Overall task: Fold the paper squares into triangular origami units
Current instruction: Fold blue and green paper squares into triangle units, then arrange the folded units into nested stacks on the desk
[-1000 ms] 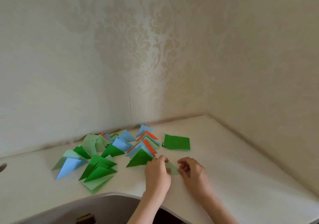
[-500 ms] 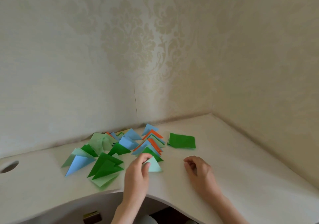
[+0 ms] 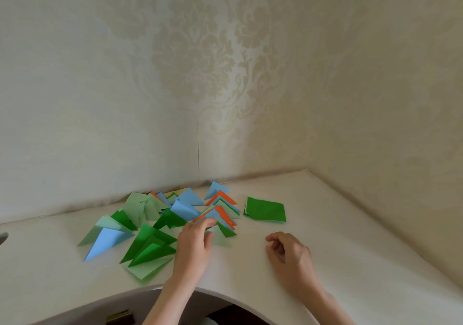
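My left hand (image 3: 194, 240) reaches to the front of a pile of folded triangles (image 3: 175, 214) in green, light green, blue and orange. Its thumb and fingers pinch the left edge of a pale green triangular unit (image 3: 221, 238), which lies low against the pile and looks blurred. My right hand (image 3: 288, 252) rests on the white table (image 3: 325, 237) to the right, with its fingers loosely curled and nothing in it. A small stack of dark green paper squares (image 3: 265, 209) lies beyond my right hand.
The table sits in a corner, with wallpapered walls (image 3: 225, 74) behind and to the right. Its front edge curves inward between my arms. A round hole (image 3: 3, 238) shows at the far left edge. A bare strip of table lies right of the squares.
Both hands held the pale green piece together a second ago. My left hand has since carried it left and forward to the pile, while my right hand let go and stayed on the table.
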Demonstrator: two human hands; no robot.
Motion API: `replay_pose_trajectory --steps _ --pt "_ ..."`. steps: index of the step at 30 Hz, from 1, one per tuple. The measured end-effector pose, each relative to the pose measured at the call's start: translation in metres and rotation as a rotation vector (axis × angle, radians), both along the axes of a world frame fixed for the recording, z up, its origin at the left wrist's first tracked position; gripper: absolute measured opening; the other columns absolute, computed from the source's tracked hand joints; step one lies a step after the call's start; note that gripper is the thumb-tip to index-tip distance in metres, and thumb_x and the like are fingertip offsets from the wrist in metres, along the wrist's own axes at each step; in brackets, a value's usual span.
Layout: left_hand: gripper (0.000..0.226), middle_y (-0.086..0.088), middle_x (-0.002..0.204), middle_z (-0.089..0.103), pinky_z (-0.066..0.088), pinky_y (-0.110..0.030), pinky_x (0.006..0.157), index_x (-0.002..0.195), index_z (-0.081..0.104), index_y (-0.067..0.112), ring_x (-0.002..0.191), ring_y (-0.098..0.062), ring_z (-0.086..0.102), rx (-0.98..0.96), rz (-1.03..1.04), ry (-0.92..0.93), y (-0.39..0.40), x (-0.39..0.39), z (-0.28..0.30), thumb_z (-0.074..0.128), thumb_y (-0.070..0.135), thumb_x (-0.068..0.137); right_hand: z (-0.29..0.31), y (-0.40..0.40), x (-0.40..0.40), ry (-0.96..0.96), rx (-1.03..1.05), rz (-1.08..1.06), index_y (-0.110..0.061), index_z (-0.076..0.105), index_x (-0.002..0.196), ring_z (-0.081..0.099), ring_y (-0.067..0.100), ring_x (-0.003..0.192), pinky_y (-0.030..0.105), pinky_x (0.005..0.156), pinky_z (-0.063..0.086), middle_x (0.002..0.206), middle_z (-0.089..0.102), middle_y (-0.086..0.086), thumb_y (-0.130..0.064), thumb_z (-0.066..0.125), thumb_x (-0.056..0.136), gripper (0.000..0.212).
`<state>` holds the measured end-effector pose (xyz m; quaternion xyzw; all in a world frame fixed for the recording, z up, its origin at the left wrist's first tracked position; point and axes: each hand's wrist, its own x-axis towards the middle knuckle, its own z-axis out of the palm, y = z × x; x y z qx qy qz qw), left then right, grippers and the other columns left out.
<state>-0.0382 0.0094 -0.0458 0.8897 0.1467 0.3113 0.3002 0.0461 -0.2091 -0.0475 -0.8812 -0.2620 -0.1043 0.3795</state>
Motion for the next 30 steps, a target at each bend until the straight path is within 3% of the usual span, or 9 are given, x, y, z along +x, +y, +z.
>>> replay_pose_trajectory --steps 4,8,12,15,21,26,30 --pt "0.031 0.008 0.095 0.068 0.052 -0.041 0.072 0.102 0.067 0.021 0.087 -0.019 0.059 0.096 0.01 -0.02 -0.004 -0.003 -0.001 0.072 0.004 0.077 0.021 0.017 0.012 -0.132 -0.049 -0.021 -0.023 0.067 0.089 0.056 0.012 0.071 0.027 0.066 0.048 0.08 0.062 -0.01 -0.014 0.071 0.074 0.018" --pt "0.028 0.012 0.09 0.067 0.049 -0.032 0.073 0.098 0.068 0.024 0.085 -0.013 0.054 0.102 -0.037 -0.05 -0.008 -0.012 -0.004 0.072 0.006 0.077 0.04 0.044 0.036 -0.158 -0.184 -0.013 -0.015 0.066 0.112 0.059 0.026 0.101 0.034 0.088 0.046 0.111 0.063 0.003 -0.024 0.068 0.081 0.032" --pt "0.032 0.021 0.089 0.059 0.048 -0.023 0.076 0.098 0.067 0.025 0.09 -0.007 0.052 0.049 -0.062 -0.08 -0.006 -0.017 -0.004 0.074 0.006 0.074 0.044 0.062 0.05 -0.079 -0.427 -0.024 -0.018 0.055 0.129 0.049 0.022 0.12 0.03 0.099 0.038 0.134 0.053 -0.001 -0.042 0.054 0.091 0.045" --pt "0.033 0.023 0.091 0.054 0.047 -0.02 0.081 0.101 0.065 0.027 0.095 -0.004 0.054 0.017 -0.051 -0.071 -0.004 -0.016 -0.004 0.074 0.009 0.074 0.039 0.066 0.052 -0.117 -0.534 -0.073 -0.025 0.062 0.119 0.052 0.018 0.116 0.031 0.093 0.04 0.128 0.057 -0.006 -0.044 0.045 0.094 0.036" --pt "0.032 0.024 0.099 0.057 0.042 -0.014 0.085 0.103 0.057 0.025 0.101 -0.001 0.052 0.061 -0.053 -0.042 -0.005 -0.014 -0.006 0.07 0.009 0.079 0.027 0.067 0.049 -0.159 -0.476 -0.16 -0.026 0.069 0.092 0.055 0.018 0.098 0.031 0.077 0.036 0.102 0.067 -0.008 -0.034 0.045 0.093 0.026" --pt "0.027 0.018 0.102 0.061 0.05 -0.027 0.085 0.104 0.057 0.025 0.102 -0.004 0.054 0.058 -0.065 -0.057 -0.003 -0.012 -0.008 0.067 0.013 0.082 0.035 0.061 0.046 0.008 -0.276 -0.126 -0.025 0.071 0.085 0.059 0.015 0.085 0.03 0.071 0.047 0.088 0.066 -0.01 -0.043 0.06 0.087 0.02" --pt "0.025 0.019 0.1 0.061 0.05 -0.032 0.085 0.102 0.058 0.028 0.101 -0.005 0.055 0.022 -0.042 -0.068 -0.003 -0.012 -0.008 0.066 0.015 0.083 0.032 0.049 0.046 0.046 -0.178 0.029 -0.023 0.074 0.081 0.062 0.014 0.087 0.035 0.075 0.051 0.088 0.07 -0.01 -0.035 0.064 0.086 0.017"
